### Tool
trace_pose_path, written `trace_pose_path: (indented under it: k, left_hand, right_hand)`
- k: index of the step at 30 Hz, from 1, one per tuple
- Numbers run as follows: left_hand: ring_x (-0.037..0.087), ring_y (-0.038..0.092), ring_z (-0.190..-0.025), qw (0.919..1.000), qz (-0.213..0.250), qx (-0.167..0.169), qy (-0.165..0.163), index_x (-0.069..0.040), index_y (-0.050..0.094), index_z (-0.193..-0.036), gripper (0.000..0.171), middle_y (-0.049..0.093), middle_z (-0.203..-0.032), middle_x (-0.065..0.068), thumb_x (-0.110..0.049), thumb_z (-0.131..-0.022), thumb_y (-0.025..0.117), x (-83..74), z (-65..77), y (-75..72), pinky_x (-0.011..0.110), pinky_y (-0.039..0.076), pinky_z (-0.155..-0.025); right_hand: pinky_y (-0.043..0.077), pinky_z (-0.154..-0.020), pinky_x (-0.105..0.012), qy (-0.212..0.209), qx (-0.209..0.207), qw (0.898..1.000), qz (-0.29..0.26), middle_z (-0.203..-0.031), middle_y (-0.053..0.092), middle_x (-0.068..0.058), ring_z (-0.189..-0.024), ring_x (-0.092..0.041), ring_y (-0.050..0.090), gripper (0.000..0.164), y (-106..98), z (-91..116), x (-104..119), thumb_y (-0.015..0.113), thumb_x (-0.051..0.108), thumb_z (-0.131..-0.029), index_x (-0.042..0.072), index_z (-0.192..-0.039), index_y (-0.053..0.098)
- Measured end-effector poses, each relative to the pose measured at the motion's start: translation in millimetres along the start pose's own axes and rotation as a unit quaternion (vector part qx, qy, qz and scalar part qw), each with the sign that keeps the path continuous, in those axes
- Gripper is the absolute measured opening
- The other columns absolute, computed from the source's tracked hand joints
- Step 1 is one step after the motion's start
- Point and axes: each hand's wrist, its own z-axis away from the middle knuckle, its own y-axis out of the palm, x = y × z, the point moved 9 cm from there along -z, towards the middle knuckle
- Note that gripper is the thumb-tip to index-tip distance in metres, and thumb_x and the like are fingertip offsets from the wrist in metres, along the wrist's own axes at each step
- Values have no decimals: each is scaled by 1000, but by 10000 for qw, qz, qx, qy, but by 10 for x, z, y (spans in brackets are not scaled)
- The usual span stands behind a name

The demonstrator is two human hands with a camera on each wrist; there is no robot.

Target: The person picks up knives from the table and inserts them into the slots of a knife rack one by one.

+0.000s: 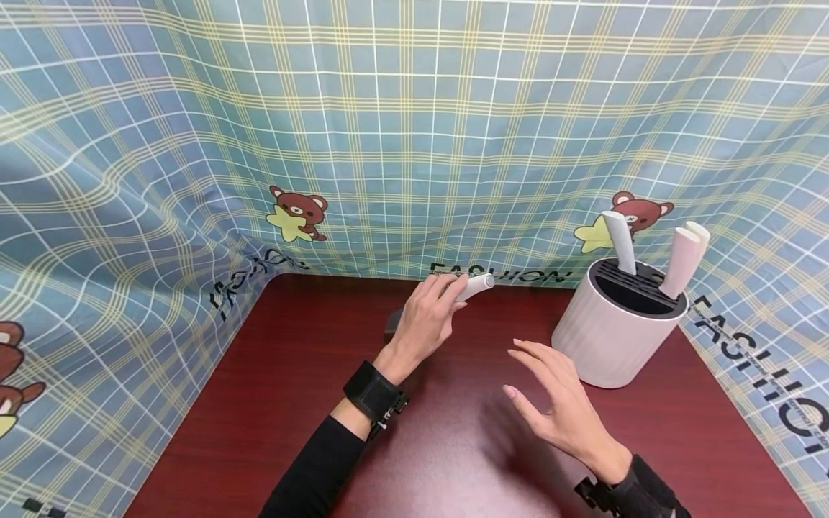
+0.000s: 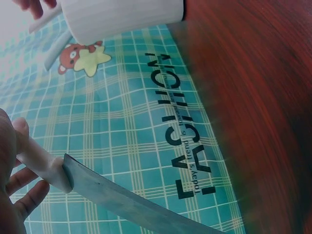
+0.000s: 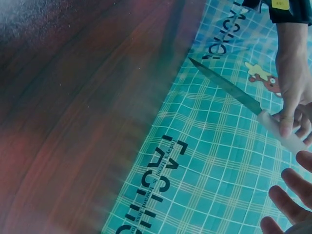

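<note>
My left hand (image 1: 424, 320) grips a kitchen knife by its pale handle (image 1: 476, 286), held up over the far part of the table. In the left wrist view the knife's long metal blade (image 2: 119, 195) slants down to the right, away from the fingers. The right wrist view shows the whole blade (image 3: 226, 87) pointing up and left, thumb laid along the handle. Nearer the front, my right hand (image 1: 560, 399) hovers over the table with fingers spread and nothing in it. Just beyond it stands a white ribbed knife block (image 1: 609, 342) with a black slotted top.
Several handles stand up from the block: a grey-white one (image 1: 622, 241) at the left, a pink one (image 1: 681, 262) and a cream one behind it at the right. Plaid cloth (image 1: 401, 144) with bear prints walls the back and sides of the dark red table (image 1: 311, 374).
</note>
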Motion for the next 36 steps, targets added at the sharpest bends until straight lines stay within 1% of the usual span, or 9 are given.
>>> trace_pose_path:
  k: [8, 14, 21, 25, 30, 32, 36]
  left_hand:
    - [23, 63, -104, 9998, 106, -185, 30, -7, 63, -132, 38, 68, -118, 9, -16, -96, 68, -45, -9, -76, 32, 55, -92]
    - [22, 63, -104, 9993, 197, -313, 30, -5, 63, -132, 40, 68, -117, 8, -14, -94, 70, -75, 0, -141, 32, 54, -94]
    - [22, 64, -103, 9983, 297, -485, 133, -4, 63, -131, 40, 68, -117, 9, -14, -93, 71, -155, -1, -219, 31, 55, -93]
    - [22, 64, -103, 9978, 344, -556, 146, -5, 63, -131, 41, 68, -117, 9, -13, -92, 72, -197, -2, -258, 31, 54, -94]
    - [21, 64, -102, 9966, 490, -645, 147, -4, 64, -130, 41, 68, -116, 8, -11, -91, 73, -257, 17, -302, 30, 55, -91]
    - [21, 64, -101, 9961, 543, -672, 165, -4, 63, -130, 41, 68, -116, 8, -11, -91, 73, -286, 23, -319, 29, 55, -91]
    - [21, 64, -100, 9951, 628, -722, 258, -4, 62, -132, 42, 68, -116, 9, -13, -92, 73, -359, 20, -361, 29, 55, -89]
  right_hand:
    - [27, -113, -28, 87, 45, 9999, 77, -141, 61, -12, -128, -31, 53, 54, -39, -55, -21, 72, 39, -92, 9, -136, 63]
    - [27, -112, -29, 127, 55, 9999, 85, -142, 60, -12, -130, -29, 52, 55, -57, -109, -29, 72, 39, -92, 10, -137, 62]
    - [28, -114, -29, -101, -150, 9998, 45, -140, 62, -14, -128, -32, 53, 55, -102, -191, 19, 67, 43, -95, 6, -135, 64]
    - [28, -114, -29, -134, -231, 9996, 11, -140, 62, -14, -129, -31, 53, 55, -125, -226, 37, 66, 45, -96, 6, -134, 64]
    - [28, -114, -29, -123, -275, 9995, -31, -139, 62, -17, -132, -28, 52, 58, -152, -272, 39, 64, 47, -97, 2, -132, 64]
    - [28, -114, -28, -162, -326, 9993, -61, -138, 62, -19, -131, -29, 53, 59, -166, -297, 48, 63, 48, -97, 0, -132, 64]
    - [29, -113, -29, -237, -430, 9987, -100, -137, 63, -19, -128, -32, 54, 61, -188, -356, 68, 63, 49, -97, 0, -133, 63]
